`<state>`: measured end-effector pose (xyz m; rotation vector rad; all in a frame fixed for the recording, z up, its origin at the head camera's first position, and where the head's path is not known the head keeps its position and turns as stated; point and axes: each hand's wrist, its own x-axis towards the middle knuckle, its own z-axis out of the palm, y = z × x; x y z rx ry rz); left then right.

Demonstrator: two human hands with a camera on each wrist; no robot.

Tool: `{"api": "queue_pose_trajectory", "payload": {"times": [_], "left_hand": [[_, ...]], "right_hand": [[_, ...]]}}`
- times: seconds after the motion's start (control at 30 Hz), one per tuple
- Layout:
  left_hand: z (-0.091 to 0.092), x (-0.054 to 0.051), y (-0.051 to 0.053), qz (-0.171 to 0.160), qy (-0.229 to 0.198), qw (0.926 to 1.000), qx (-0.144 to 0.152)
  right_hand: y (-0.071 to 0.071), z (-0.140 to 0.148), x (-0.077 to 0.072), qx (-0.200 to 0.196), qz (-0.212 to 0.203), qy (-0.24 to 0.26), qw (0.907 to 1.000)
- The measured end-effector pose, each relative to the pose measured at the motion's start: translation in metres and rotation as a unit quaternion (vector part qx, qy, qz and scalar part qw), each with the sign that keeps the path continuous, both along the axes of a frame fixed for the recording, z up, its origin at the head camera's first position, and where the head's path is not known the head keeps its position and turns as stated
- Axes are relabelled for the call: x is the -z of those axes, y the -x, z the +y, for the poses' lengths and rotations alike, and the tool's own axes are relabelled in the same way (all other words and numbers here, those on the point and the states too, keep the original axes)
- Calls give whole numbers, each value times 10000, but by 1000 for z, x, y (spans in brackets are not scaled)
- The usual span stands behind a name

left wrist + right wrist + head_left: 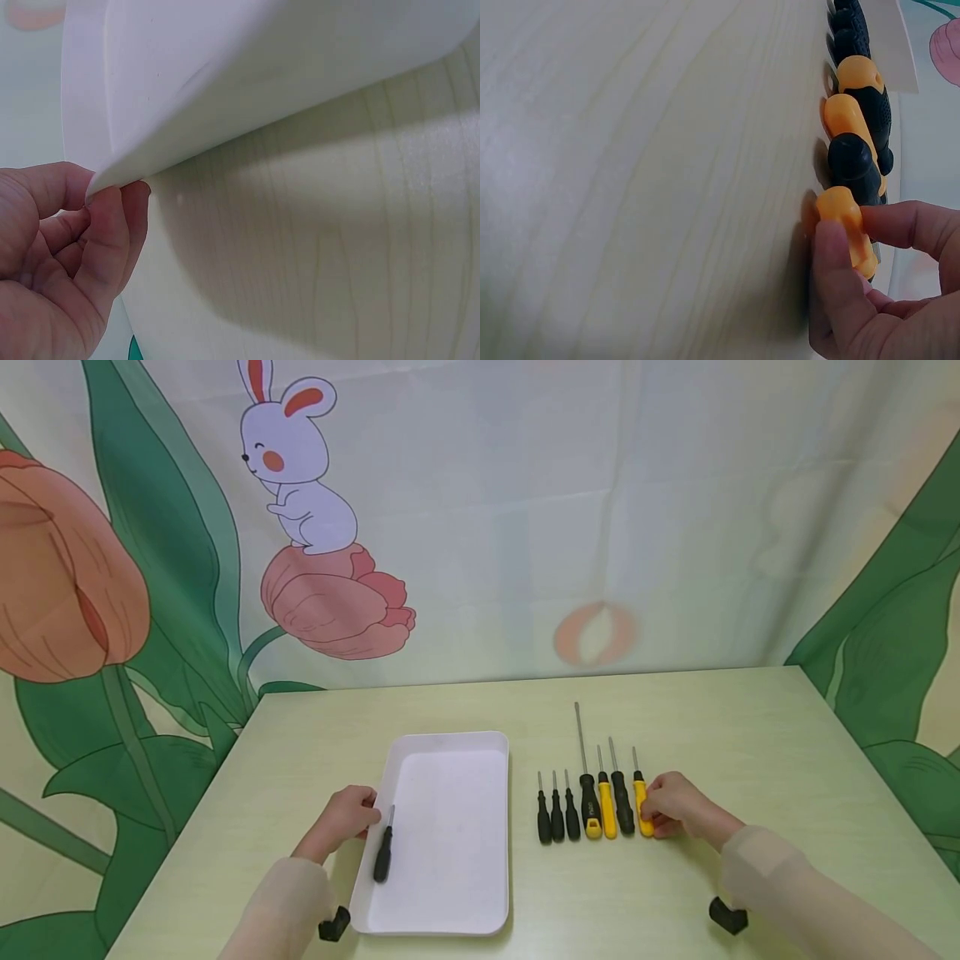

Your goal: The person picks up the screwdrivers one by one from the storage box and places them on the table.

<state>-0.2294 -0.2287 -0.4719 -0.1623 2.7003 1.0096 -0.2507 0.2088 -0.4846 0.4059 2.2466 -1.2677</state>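
Observation:
My left hand (343, 818) pinches the left rim of a white rectangular tray (450, 835); in the left wrist view, thumb and fingers grip the tray's edge. A small black-handled screwdriver (383, 855) lies inside the tray along its left side. At the right end of a row of screwdrivers, my right hand (681, 806) holds a yellow-handled screwdriver (640, 792) between thumb and fingers. The right wrist view shows its yellow handle (840, 208) close to the table. Just left of it lies a long black-handled screwdriver (622, 806).
Leftward in the row are another yellow screwdriver (607, 810), a large black-and-yellow one (590, 802) with a long shaft, and three small black ones, the nearest to the tray (543, 822) leftmost. All lie on a pale wooden table (675, 718) before a printed curtain (487, 527).

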Motion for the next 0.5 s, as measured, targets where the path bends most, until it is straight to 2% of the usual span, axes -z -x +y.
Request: {"api": "queue_pose_trajectory", "payload": {"times": [0.5], "left_hand": [[1,-1,0,-32,-1,10000,-22]], "right_hand": [[-1,0,-4,-128,36,-64,9999]]}}
